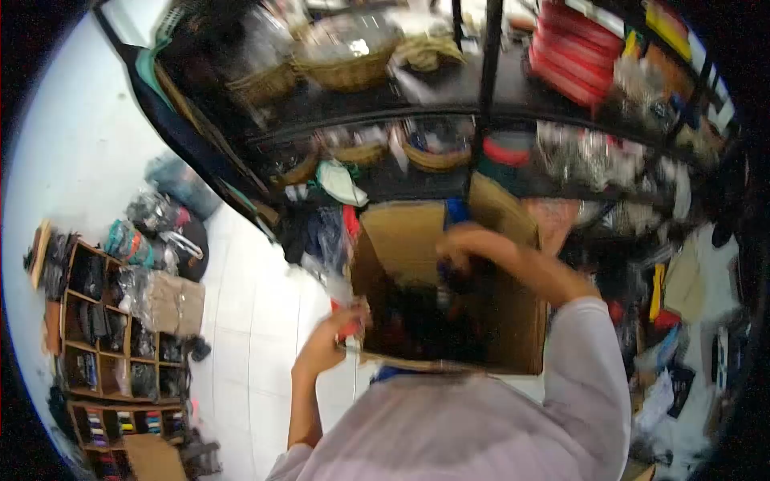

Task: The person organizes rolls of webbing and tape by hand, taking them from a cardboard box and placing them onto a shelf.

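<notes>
A cardboard box stands open right in front of my body, its dark contents too blurred to name. My left hand is at the box's left edge, fingers closed around a small red-orange thing with clear plastic just above it. My right hand reaches over the box opening with its fingers bent downward. Something dark blue hangs or lies just below those fingers, smeared by motion. A bright blue strip shows behind the right hand, by the raised flap.
Black metal shelves with wicker baskets rise beyond the box. Red striped bundles sit at upper right. On the left, a wooden cubby unit with bagged goods stands on the white tiled floor. Mixed goods crowd the right side.
</notes>
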`<move>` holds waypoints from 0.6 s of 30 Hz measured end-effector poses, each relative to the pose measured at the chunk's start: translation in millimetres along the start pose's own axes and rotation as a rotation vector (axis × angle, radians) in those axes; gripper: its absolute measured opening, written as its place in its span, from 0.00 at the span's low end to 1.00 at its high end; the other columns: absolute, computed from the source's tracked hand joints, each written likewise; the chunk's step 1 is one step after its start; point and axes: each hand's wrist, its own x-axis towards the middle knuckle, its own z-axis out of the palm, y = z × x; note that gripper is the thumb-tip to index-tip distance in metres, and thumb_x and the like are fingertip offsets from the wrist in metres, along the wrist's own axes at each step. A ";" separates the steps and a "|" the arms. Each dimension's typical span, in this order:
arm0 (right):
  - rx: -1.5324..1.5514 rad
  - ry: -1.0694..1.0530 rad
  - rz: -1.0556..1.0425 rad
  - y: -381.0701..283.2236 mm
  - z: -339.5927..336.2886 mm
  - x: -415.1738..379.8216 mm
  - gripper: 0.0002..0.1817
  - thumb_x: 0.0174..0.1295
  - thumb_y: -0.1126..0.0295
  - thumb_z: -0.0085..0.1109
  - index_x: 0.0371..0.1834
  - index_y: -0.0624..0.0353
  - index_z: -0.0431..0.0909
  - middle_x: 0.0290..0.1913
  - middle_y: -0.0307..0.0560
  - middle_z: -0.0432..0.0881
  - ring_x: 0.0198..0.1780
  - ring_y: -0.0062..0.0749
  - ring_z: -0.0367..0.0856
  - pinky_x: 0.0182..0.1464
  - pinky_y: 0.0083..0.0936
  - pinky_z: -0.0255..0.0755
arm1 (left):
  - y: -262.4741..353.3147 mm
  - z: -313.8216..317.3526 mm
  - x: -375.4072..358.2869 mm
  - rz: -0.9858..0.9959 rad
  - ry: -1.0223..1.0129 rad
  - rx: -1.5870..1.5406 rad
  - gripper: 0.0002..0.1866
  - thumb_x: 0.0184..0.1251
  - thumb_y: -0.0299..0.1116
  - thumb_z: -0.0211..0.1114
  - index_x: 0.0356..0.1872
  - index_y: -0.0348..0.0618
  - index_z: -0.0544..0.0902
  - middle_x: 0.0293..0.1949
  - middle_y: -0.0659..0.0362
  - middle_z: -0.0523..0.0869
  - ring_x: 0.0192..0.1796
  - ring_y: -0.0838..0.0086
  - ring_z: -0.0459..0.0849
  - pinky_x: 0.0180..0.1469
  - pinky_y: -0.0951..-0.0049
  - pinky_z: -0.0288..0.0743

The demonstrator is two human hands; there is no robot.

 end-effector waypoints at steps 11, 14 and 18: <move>1.075 1.425 -0.805 -72.7 -76.2 -189.3 0.27 0.66 0.71 0.61 0.68 0.56 0.65 0.65 0.48 0.69 0.54 0.29 0.79 0.53 0.24 0.77 | 146.7 -85.6 106.4 0.511 0.556 0.111 0.50 0.53 0.39 0.77 0.72 0.29 0.57 0.65 0.36 0.71 0.66 0.49 0.74 0.66 0.62 0.68; 1.091 1.555 -0.941 -76.7 -99.1 -225.5 0.47 0.48 0.69 0.79 0.71 0.65 0.61 0.64 0.50 0.70 0.61 0.35 0.76 0.61 0.30 0.75 | 178.6 -122.1 152.5 0.650 0.489 -0.079 0.48 0.56 0.39 0.76 0.72 0.30 0.58 0.61 0.37 0.76 0.63 0.55 0.77 0.63 0.63 0.69; 0.627 2.056 -0.549 -48.9 -176.0 -266.6 0.48 0.38 0.57 0.85 0.62 0.69 0.71 0.57 0.56 0.79 0.56 0.34 0.81 0.56 0.32 0.78 | 227.1 -191.1 221.7 0.840 0.579 0.144 0.41 0.66 0.44 0.67 0.72 0.32 0.59 0.59 0.40 0.77 0.60 0.56 0.79 0.62 0.64 0.70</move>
